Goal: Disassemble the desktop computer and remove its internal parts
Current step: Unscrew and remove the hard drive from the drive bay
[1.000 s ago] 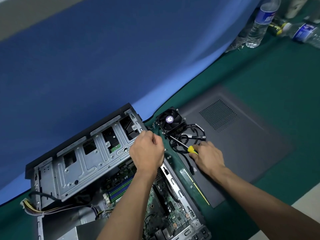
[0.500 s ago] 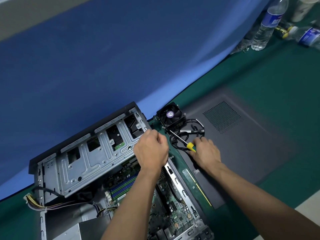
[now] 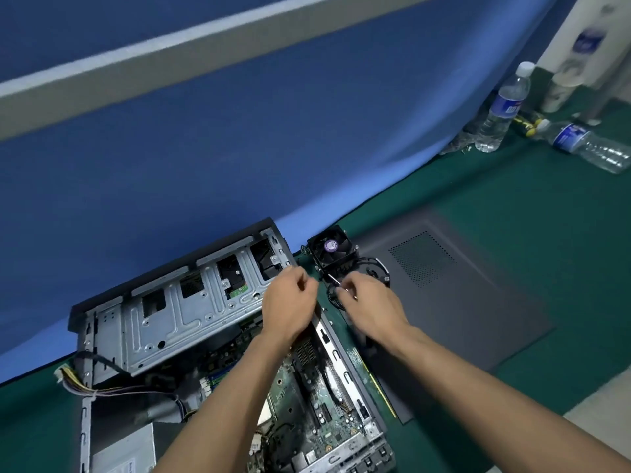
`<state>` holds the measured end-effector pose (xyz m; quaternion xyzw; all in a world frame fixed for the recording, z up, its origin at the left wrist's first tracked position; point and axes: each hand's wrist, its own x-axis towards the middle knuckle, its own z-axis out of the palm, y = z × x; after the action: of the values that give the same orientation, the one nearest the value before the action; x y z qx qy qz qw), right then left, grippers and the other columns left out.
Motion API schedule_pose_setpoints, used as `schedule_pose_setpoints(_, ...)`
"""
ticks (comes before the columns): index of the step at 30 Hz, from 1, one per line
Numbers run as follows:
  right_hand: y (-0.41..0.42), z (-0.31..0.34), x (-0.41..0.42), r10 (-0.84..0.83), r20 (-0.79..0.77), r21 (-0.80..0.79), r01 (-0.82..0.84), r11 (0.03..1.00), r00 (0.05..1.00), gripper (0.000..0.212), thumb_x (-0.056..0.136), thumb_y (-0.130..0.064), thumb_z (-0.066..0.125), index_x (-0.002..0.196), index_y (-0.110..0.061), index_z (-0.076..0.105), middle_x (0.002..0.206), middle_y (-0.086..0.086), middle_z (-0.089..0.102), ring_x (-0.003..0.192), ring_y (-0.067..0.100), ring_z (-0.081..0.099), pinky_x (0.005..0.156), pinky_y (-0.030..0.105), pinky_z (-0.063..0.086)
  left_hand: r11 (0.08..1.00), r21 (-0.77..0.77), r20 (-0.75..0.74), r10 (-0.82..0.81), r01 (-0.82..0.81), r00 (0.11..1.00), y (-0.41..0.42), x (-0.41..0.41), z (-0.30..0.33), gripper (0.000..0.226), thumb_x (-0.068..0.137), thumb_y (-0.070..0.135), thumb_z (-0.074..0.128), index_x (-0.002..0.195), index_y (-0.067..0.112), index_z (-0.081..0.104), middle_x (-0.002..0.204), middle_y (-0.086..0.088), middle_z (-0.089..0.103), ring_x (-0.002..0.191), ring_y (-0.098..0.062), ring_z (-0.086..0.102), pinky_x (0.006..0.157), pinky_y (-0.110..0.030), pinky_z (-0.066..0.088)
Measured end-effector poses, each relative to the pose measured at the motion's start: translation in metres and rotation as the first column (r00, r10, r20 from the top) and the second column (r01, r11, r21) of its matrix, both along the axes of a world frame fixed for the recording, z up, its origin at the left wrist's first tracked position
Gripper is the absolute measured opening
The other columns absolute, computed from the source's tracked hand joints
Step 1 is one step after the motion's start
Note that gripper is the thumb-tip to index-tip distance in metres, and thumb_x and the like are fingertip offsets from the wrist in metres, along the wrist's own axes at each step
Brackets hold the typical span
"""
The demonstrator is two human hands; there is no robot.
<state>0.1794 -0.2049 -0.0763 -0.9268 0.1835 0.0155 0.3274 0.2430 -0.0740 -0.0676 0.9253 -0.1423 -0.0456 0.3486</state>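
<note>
The open desktop case (image 3: 177, 312) lies on the green mat, with its motherboard (image 3: 307, 404) exposed between my forearms. A black cooler fan (image 3: 329, 249) sits on the mat just past the case's far corner, beside a coil of black cable (image 3: 375, 266). My right hand (image 3: 370, 303) grips a screwdriver (image 3: 334, 279); only the thin metal shaft shows, and it points toward the fan. My left hand (image 3: 290, 302) hovers over the case's far right corner with its fingers curled. Nothing shows in it.
The grey side panel (image 3: 471, 302) lies flat to the right of the case. A bundle of yellow and black power wires (image 3: 82, 385) trails out at the left. Water bottles, one upright (image 3: 502, 110) and one lying (image 3: 594, 145), are at the far right. A blue cloth (image 3: 205, 165) hangs behind.
My right hand has slid up over the screwdriver and covers its yellow handle, nearer the fan. My left hand stays curled at the case corner. The view has tilted upward.
</note>
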Motion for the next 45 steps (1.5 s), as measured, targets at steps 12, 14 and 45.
schedule_pose_setpoints(12, 0.082, 0.01, 0.017, -0.029, -0.067, -0.038, 0.026, 0.999, 0.997, 0.041, 0.102, -0.039, 0.025, 0.129, -0.009, 0.035, 0.124, 0.015, 0.054, 0.106, 0.033, 0.056, 0.084, 0.042, 0.043, 0.756, -0.189, -0.7, 0.344, -0.626, 0.626, 0.072, -0.029, 0.008, 0.03, 0.094, 0.015, 0.047, 0.071, 0.002, 0.061, 0.054, -0.006, 0.059, 0.04, -0.015, 0.049, 0.042, -0.021, 0.039)
schedule_pose_setpoints(14, 0.084, 0.008, 0.019, -0.019, -0.065, -0.076, 0.014, 0.997, 0.998, 0.039, 0.102, -0.039, 0.024, 0.124, -0.009, 0.037, 0.12, 0.015, 0.056, 0.102, 0.032, 0.057, 0.081, 0.041, 0.044, 0.701, -0.175, -0.809, 0.297, -0.691, 0.507, 0.079, -0.032, 0.005, 0.019, 0.091, 0.017, 0.052, 0.084, 0.001, 0.062, 0.064, -0.01, 0.059, 0.05, -0.018, 0.053, 0.047, -0.026, 0.045)
schedule_pose_setpoints(45, 0.083, 0.007, 0.005, -0.021, 0.075, -0.058, 0.026, 0.998, 0.997, 0.053, 0.099, -0.043, 0.032, 0.14, -0.01, 0.039, 0.134, 0.007, 0.052, 0.122, 0.026, 0.049, 0.095, 0.04, 0.044, 0.748, -0.157, -0.823, 0.261, -0.645, 0.504, 0.128, -0.053, 0.015, 0.017, 0.053, -0.007, 0.047, 0.045, 0.008, 0.044, 0.056, -0.005, 0.04, 0.04, -0.025, 0.046, 0.038, -0.024, 0.044)
